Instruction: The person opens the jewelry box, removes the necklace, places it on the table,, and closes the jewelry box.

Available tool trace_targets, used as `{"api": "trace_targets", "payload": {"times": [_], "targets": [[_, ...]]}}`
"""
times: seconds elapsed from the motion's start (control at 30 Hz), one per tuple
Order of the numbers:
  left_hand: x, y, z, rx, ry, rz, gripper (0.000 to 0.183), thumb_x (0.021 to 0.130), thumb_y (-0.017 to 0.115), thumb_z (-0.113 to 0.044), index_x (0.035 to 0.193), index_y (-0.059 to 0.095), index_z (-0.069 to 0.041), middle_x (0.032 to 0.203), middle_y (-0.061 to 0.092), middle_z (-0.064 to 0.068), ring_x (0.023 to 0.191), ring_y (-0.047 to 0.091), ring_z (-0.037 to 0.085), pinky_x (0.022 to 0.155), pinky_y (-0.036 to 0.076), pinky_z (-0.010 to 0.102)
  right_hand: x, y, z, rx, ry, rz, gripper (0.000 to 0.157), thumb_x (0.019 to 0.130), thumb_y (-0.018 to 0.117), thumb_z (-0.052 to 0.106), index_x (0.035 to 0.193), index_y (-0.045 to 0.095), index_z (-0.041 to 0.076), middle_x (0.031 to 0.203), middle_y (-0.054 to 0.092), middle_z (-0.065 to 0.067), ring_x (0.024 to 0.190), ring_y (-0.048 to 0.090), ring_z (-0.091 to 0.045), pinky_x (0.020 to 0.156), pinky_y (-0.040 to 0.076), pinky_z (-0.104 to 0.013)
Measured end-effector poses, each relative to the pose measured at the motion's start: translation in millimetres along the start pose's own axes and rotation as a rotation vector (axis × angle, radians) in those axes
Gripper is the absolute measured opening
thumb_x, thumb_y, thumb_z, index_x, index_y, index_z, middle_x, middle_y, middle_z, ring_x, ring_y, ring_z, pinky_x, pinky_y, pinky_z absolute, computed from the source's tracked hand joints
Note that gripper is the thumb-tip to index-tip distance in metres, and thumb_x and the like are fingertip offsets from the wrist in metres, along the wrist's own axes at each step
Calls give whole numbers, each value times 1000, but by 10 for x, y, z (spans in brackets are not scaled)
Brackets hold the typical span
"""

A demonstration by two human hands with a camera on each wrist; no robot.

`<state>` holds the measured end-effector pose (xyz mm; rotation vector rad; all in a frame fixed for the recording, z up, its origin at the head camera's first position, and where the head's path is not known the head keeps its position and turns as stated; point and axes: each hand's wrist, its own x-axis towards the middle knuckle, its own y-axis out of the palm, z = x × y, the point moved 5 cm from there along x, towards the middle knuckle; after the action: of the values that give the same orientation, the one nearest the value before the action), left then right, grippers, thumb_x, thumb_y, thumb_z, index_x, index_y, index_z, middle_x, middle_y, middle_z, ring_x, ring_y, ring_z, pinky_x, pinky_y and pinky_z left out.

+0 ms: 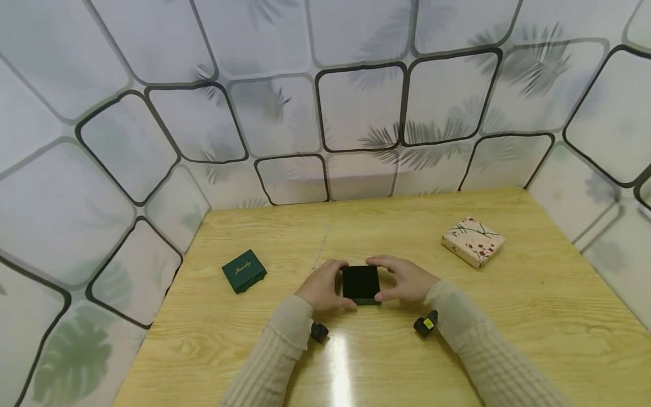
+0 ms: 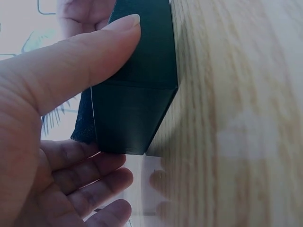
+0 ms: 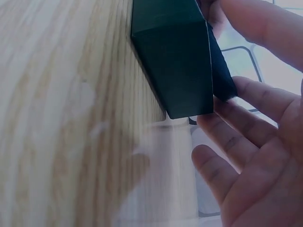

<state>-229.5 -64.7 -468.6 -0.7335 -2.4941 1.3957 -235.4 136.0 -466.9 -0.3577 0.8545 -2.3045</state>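
Note:
A dark green jewelry box base (image 1: 365, 302) sits on the table, with a black pad (image 1: 360, 281) at its top. Along the pad's far edge, the pad stands out above the box wall, as both wrist views show. My left hand (image 1: 324, 286) holds the left side, its thumb on the near wall and its fingers at the far corner. At the right side, my right hand (image 1: 407, 279) has its thumb by the near corner and its fingertips against the pad's far corner. Beyond the left hand lies a thin chain (image 1: 321, 249), partly hidden.
A dark green lid (image 1: 244, 271) with gold lettering lies to the left on the wooden table (image 1: 534, 316). Farther right is a flat floral-patterned box (image 1: 473, 241). Patterned curtains (image 1: 274, 113) enclose the back and sides.

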Motion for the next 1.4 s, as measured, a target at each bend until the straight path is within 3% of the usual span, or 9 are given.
{"api": "trace_targets", "payload": {"times": [0.43, 0.63, 0.97, 1.4], "targets": [[-25, -34, -67, 14, 10, -5, 99, 69, 83, -51, 146, 38, -8, 142, 45, 7, 124, 48, 23, 102, 41, 40, -26, 21, -18, -61, 48, 16, 89, 78, 81, 34, 149, 35, 9, 152, 32, -14, 138, 30, -35, 107, 29, -57], [-28, -48, -117, 56, 21, -1, 101, 70, 82, -51, 149, 33, -10, 146, 41, 8, 129, 45, 24, 104, 40, 41, -37, 18, -18, -36, 63, 17, 88, 78, 81, 32, 149, 35, 9, 153, 32, -14, 138, 30, -36, 107, 29, -57], [-25, -52, -138, 126, 65, -10, 97, 71, 82, -50, 147, 38, -9, 144, 41, 8, 129, 44, 24, 103, 42, 40, -28, 19, -11, -18, 73, 29, 89, 79, 80, 32, 150, 33, 6, 153, 30, -16, 139, 27, -36, 109, 26, -57], [-35, -42, -126, 165, 41, 10, 101, 73, 77, -55, 148, 35, -2, 148, 37, 11, 133, 40, 26, 105, 39, 39, -27, 59, -46, 21, 74, 98, 90, 86, 74, 31, 153, 22, 3, 157, 21, -14, 142, 20, -33, 112, 21, -53]]}}
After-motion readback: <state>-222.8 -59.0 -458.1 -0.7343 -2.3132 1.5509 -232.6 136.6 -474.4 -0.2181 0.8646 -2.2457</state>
